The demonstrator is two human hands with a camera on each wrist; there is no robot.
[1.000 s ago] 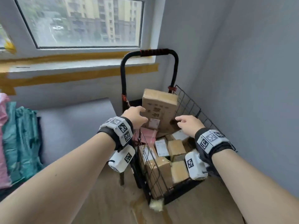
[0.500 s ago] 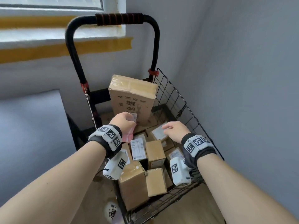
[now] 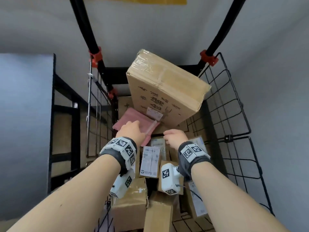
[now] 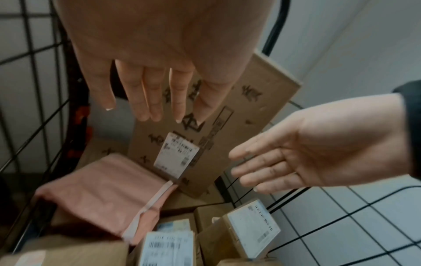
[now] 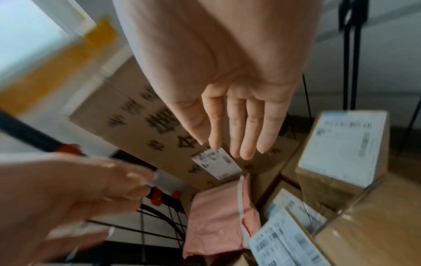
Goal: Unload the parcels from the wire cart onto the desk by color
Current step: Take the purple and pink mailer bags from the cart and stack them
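Note:
A black wire cart [image 3: 234,114] holds several brown cardboard parcels. A large brown box [image 3: 165,91] leans upright at the back, with a white label low on its face. A pink soft mailer [image 3: 133,121] [image 4: 100,196] [image 5: 216,216] lies at its left foot. My left hand [image 3: 132,129] [image 4: 145,100] hovers over the pink mailer, fingers straight, holding nothing. My right hand [image 3: 173,136] [image 5: 234,136] reaches beside it with straight fingers, empty, above small labelled boxes [image 3: 150,161].
A grey desk top [image 3: 25,114] on a black frame stands left of the cart. Grey walls close in behind and on the right. The cart's black handle posts [image 3: 85,27] rise at the back. Wooden floor shows at the bottom left.
My view has dropped and moved closer over the cart. Both hands have gone from the large box's sides down toward the pink mailer and small boxes.

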